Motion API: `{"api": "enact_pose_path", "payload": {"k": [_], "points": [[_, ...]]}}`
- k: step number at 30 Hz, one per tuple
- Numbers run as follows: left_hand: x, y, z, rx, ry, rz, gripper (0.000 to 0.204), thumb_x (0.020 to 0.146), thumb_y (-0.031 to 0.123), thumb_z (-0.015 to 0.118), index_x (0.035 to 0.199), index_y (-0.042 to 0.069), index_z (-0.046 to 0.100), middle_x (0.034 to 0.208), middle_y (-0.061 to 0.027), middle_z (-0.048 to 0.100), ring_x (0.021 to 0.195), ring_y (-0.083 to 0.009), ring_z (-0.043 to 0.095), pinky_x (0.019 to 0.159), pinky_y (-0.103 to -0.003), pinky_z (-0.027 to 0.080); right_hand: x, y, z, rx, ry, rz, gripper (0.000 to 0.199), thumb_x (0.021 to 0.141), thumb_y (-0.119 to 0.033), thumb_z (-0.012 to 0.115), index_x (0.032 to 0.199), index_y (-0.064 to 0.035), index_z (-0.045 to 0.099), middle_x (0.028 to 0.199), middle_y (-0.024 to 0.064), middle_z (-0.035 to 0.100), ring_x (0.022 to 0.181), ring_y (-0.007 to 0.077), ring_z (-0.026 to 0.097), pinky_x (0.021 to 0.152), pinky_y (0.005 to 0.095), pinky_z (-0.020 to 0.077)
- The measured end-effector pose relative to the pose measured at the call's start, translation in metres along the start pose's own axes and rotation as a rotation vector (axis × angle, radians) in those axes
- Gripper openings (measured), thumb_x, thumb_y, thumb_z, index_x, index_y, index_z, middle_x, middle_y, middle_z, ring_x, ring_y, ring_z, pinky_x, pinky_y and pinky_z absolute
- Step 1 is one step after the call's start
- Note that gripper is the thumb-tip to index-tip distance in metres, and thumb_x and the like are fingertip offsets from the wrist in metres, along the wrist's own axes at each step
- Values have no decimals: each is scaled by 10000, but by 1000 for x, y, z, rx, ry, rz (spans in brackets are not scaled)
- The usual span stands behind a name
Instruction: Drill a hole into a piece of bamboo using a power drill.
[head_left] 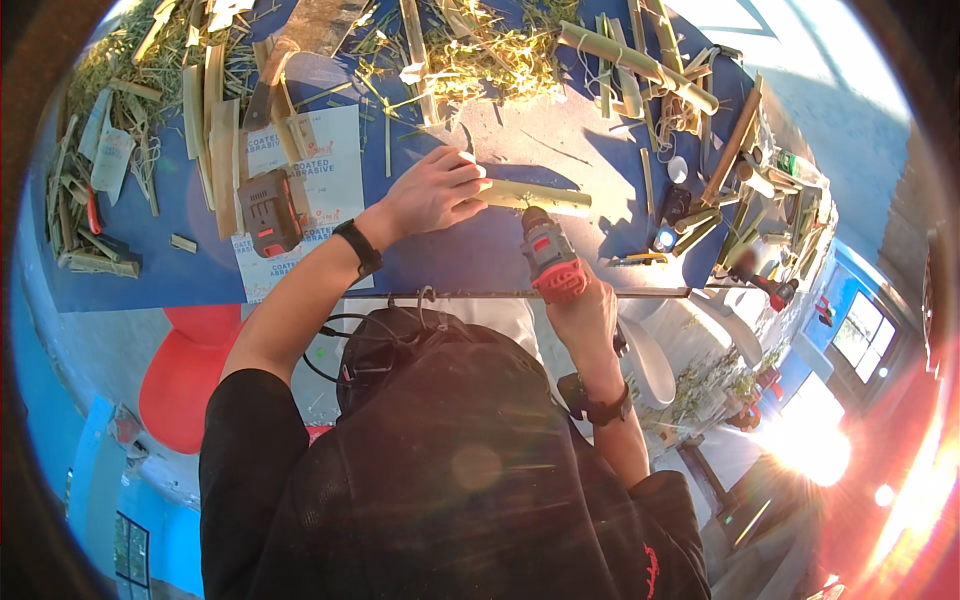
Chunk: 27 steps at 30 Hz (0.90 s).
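Note:
My left hand (436, 190) grips one end of a short bamboo piece (545, 198) above the blue table. The bamboo lies roughly level and points to the right. My right hand (582, 312) is wrapped round a red and grey cordless drill (552, 262), whose chuck points away from me at the bamboo's near side. The drill's tip meets the bamboo or is very close to it; I cannot tell if it has gone in. Left of my left wrist, a black battery pack (270, 213) rests on a printed abrasive sheet (340, 145).
Bamboo strips and shavings (490, 60) cover the table's far side. A longer bamboo pole (640, 66) lies at the far right, near more offcuts (800, 215). A knife handle (268, 88) shows at the far left. A red chair (185, 385) stands beyond the table's front edge (640, 294).

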<state>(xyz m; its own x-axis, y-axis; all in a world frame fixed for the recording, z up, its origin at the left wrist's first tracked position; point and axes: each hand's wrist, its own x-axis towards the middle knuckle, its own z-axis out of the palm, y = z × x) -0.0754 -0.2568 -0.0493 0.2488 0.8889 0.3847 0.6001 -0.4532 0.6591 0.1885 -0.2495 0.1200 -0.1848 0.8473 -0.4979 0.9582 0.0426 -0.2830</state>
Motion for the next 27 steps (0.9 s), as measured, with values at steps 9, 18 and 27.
{"api": "enact_pose_path", "payload": {"k": [9,18,27], "points": [[-4,-3,5,-3,-2,30,329,860,236,850,1141,107,737,1131,-6,681,1099,-224,633,1032,-416,508,-12,-6,-6,51,25,5,319,817,-290,832,986,-89,651,791,206,726,812,474,702,717,548,541],[-3,-1,3,12,26,38,307,840,214,845,1095,88,730,1099,-12,662,1065,-232,618,1027,-401,498,-14,-2,-4,50,38,-14,325,823,-297,843,935,-76,632,757,213,708,775,481,685,673,546,519],[-3,-2,5,-20,-17,30,312,868,216,818,1126,72,718,1131,-32,673,1085,-244,614,1044,-412,481,-13,-3,3,91,75,15,311,826,-281,844,933,-81,632,757,193,715,764,462,695,677,532,527]]}}
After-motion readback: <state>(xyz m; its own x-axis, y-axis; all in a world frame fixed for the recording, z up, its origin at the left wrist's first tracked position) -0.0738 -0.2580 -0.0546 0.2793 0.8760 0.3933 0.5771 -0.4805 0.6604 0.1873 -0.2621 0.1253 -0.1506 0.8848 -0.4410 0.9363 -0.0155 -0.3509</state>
